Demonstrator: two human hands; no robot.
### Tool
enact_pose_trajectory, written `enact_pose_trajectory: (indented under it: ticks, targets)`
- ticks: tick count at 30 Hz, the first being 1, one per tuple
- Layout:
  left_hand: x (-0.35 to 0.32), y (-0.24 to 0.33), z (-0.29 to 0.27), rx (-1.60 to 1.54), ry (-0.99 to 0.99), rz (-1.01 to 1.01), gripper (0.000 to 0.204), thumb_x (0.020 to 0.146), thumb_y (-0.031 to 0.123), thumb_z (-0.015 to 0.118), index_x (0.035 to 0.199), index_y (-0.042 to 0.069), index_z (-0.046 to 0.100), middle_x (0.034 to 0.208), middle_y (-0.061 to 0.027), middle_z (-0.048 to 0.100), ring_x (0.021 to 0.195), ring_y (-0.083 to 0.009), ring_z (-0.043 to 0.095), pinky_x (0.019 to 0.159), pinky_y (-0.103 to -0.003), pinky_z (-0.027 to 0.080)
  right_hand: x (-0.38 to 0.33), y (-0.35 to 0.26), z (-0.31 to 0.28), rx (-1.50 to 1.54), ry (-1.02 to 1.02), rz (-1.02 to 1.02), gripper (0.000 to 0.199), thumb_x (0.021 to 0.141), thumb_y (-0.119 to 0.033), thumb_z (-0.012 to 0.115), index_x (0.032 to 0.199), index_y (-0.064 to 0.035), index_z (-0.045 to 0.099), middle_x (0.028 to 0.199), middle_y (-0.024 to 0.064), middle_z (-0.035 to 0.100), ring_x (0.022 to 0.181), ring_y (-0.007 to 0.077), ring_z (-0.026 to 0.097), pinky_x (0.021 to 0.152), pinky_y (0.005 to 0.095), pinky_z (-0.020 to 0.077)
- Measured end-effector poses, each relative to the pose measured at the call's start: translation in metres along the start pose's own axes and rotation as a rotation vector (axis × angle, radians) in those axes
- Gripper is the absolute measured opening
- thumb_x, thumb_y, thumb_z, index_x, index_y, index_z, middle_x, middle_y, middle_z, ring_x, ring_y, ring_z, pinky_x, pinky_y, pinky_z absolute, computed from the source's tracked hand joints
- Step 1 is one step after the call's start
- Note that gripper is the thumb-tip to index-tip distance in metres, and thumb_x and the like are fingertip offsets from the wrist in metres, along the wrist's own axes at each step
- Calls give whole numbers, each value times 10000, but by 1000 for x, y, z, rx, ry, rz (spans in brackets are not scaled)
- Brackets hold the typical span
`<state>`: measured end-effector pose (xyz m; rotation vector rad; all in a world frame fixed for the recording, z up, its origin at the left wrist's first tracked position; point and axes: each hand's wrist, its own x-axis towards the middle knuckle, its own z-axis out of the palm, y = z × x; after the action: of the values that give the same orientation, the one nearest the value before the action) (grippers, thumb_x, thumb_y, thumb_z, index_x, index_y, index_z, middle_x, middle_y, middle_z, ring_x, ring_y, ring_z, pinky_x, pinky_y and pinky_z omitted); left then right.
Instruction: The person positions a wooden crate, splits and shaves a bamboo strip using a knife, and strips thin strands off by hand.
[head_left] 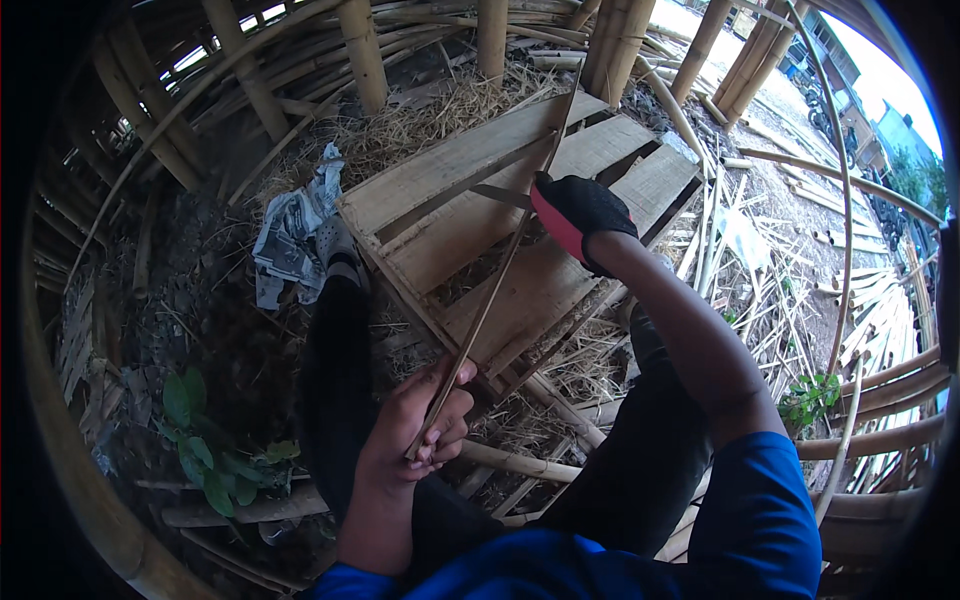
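Observation:
My bare left hand (428,415) is closed round the near end of a long, thin bamboo strip (494,290). The strip slants away from me, up and to the right, across a slatted wooden crate (450,158). On my right hand (583,218) is a black and pink glove, and its fingers are wrapped round a knife. Only the knife blade (502,196) shows, pointing left and crossing the strip; the handle is hidden in the glove. Whether the edge bites into the strip, I cannot tell.
Crumpled newspaper (290,240) lies left of the crate by my left shoe (335,242). Dry shavings (420,130) and bamboo poles (362,55) stand or lie behind. Split bamboo litters the right side. Green leaves (195,445) grow at lower left.

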<state>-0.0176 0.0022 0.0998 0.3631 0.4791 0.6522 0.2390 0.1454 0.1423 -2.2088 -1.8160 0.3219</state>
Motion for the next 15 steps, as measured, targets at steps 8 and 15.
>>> enact_pose_trajectory:
  ticks: [8, 15]
  targets:
    - [3, -3, 1, -28, 28, -10, 213, 1067, 259, 297, 1050, 76, 404, 470, 21, 386, 277, -31, 326, 254, -163, 225, 2, -1, 6, 7, 7, -31, 502, 950, -426, 361, 981, -62, 705, 995, 203, 688, 956, 390, 657, 851, 473, 500]
    - [5, -3, 1, -2, -5, -9, 230, 1057, 295, 342, 1043, 85, 435, 496, 43, 379, 302, -14, 317, 277, -156, 242, 14, 9, -7, -93, 12, -50, 450, 940, -414, 378, 978, -114, 713, 996, 179, 695, 945, 384, 663, 839, 471, 507]
